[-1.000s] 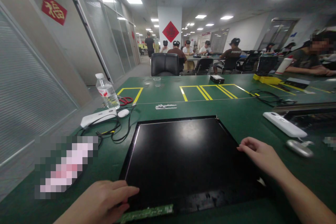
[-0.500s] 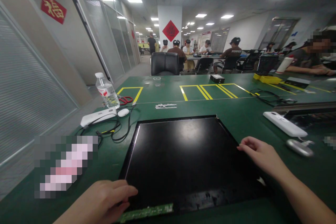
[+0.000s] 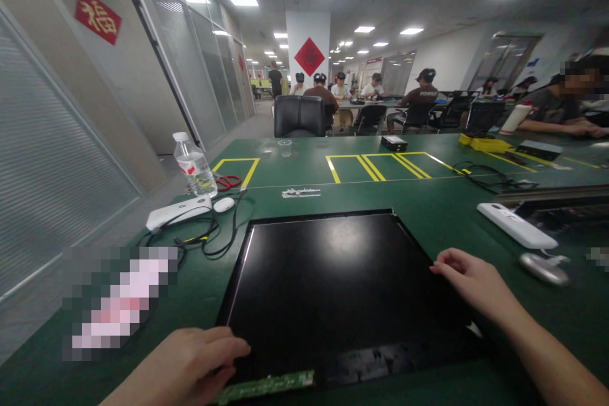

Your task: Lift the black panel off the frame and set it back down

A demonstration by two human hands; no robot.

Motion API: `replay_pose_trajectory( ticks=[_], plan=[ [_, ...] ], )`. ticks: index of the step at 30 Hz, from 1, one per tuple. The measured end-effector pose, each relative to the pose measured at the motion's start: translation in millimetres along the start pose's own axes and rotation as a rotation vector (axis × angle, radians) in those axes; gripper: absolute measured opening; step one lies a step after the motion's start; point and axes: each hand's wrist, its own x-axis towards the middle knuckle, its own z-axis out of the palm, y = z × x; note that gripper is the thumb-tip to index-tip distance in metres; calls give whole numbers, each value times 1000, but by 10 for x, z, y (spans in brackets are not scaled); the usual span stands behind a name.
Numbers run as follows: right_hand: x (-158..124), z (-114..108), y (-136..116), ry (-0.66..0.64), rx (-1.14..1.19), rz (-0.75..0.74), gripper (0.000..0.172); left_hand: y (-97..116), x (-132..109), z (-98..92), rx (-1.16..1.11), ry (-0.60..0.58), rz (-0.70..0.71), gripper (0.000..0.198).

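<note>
A flat black display panel [image 3: 333,285] lies face up on the green table [image 3: 375,196], directly in front of me. Along its near left edge shows a narrow green circuit board [image 3: 271,386]. The fingers of my left hand [image 3: 195,361] are closed on the panel's near left corner, the index finger resting over the edge. At the right edge, about midway up, my right hand [image 3: 469,276] pinches the panel between thumb and fingertips. Close to my right wrist, a small pale tab [image 3: 473,330] sits at the panel's near right corner.
On the left stand a water bottle [image 3: 194,165], red-handled scissors [image 3: 228,183], a white device [image 3: 178,210] and tangled black cables [image 3: 209,235]. To the right lie a white power bank [image 3: 516,225] and a silver mouse-shaped item [image 3: 543,268]. A person [image 3: 556,108] sits at the far right.
</note>
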Motion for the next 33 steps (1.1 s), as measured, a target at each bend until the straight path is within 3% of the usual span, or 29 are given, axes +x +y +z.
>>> replay_pose_trajectory(
  ticks=[17,22,28,33],
  plan=[
    [-33,0,-5,13,-26,-51,25,32,38,-3,-49,17,-26,37],
    [-32,-17,10,-3,-13,-57,25,42,42,-37,-105,63,-80,25],
    [-22,-32,-2,-1,4,-19,25,-70,93,-92,-48,250,-344,22],
    [22,-48,64,11,-66,22,24,-171,122,-79,-12,287,-589,37]
  ],
)
